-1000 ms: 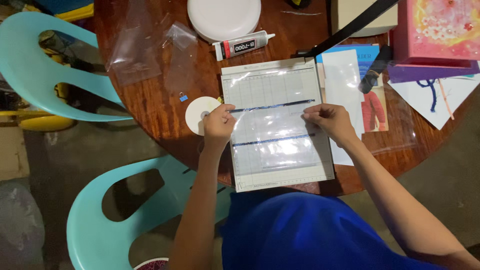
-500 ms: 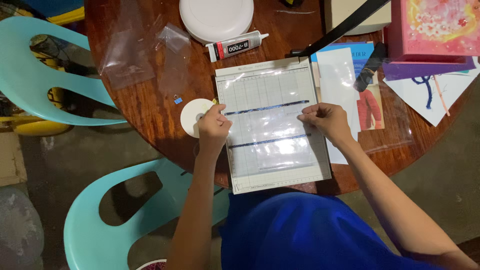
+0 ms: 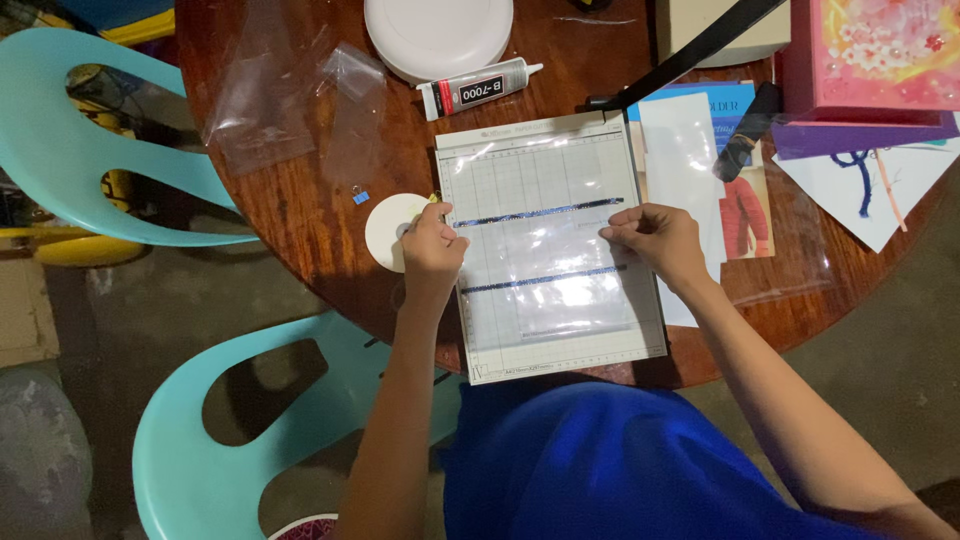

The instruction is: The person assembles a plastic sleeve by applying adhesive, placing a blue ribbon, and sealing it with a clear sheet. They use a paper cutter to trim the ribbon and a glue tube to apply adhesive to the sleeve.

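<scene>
Clear plastic sheet [image 3: 548, 262] on the paper cutter [image 3: 550, 245].
Left hand [image 3: 432, 246] and right hand [image 3: 655, 240] pinch its opposite edges, pressing it flat.

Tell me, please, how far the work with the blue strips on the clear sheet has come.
Done: the lower blue strip lies across the clear sheet on the grid board. In hand: the left hand and right hand hold the ends of the upper blue strip. Left: unclear; the glue tube lies apart, untouched.
</scene>
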